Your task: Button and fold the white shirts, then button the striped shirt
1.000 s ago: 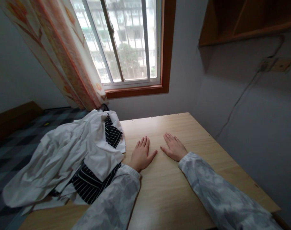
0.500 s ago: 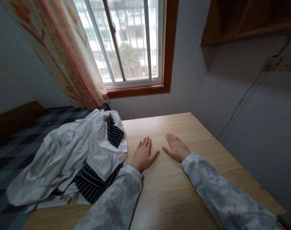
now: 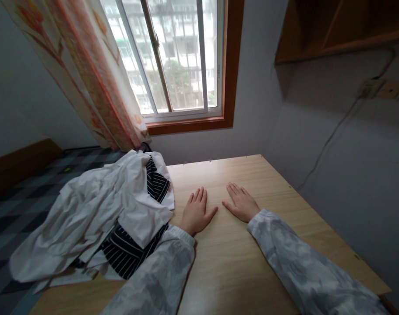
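Note:
My left hand [image 3: 196, 213] lies flat on the light wooden tabletop [image 3: 232, 262], palm down, thumb spread to the right. To its right, my right hand [image 3: 241, 202] rests flat on the same surface with its fingers stretched forward. Neither hand holds anything, and a gap of bare wood separates the thumbs. Just left of my left hand is a crumpled heap of white cloth [image 3: 120, 183] with black, white-striped parts [image 3: 125, 251]; it looks like a garment, though its exact kind is unclear. My left sleeve runs along its edge.
A checked bedspread [image 3: 25, 197] lies to the left, partly under the cloth. Beyond the table are a window [image 3: 182, 57] and a flowered curtain [image 3: 87, 74]. A wooden shelf [image 3: 344, 30] hangs at upper right, above a wall socket [image 3: 390, 89] with a cable [image 3: 327, 144].

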### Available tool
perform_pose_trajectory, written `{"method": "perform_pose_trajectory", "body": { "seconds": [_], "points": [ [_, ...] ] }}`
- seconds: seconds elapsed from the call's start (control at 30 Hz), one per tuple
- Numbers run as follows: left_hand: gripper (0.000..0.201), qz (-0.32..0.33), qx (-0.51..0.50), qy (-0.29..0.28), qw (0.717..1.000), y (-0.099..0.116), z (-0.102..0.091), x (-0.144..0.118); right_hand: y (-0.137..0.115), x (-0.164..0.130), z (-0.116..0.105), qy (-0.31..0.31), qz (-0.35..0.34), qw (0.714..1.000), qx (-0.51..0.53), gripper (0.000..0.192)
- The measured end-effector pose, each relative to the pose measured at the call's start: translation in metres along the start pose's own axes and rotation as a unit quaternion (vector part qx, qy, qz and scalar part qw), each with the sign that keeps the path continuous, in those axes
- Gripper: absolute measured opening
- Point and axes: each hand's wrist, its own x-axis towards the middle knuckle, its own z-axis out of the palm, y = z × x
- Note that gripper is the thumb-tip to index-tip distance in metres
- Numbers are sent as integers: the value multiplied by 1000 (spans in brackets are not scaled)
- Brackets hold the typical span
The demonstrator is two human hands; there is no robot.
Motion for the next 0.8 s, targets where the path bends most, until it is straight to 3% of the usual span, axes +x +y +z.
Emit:
{"method": "perform_pose_trajectory", "body": {
  "seconds": [0.23, 0.53, 0.67, 0.8],
  "points": [
    [86, -8, 4, -7, 1000, 3, -4, -1, 0, 0, 1, 1, -3, 1000, -2, 80],
    [80, -16, -6, -25, 1000, 17, -23, -3, 6, -1, 0, 25, -1, 999, 32, 73],
    [82, -28, -30, -23, 999, 18, -59, -7, 10, 0, 4, 45, -6, 998, 46, 71],
    [80, 1, -42, 36, 998, -4, -131, -14, 12, 0, 6, 54, -19, 997, 47, 71]
  ]
}}
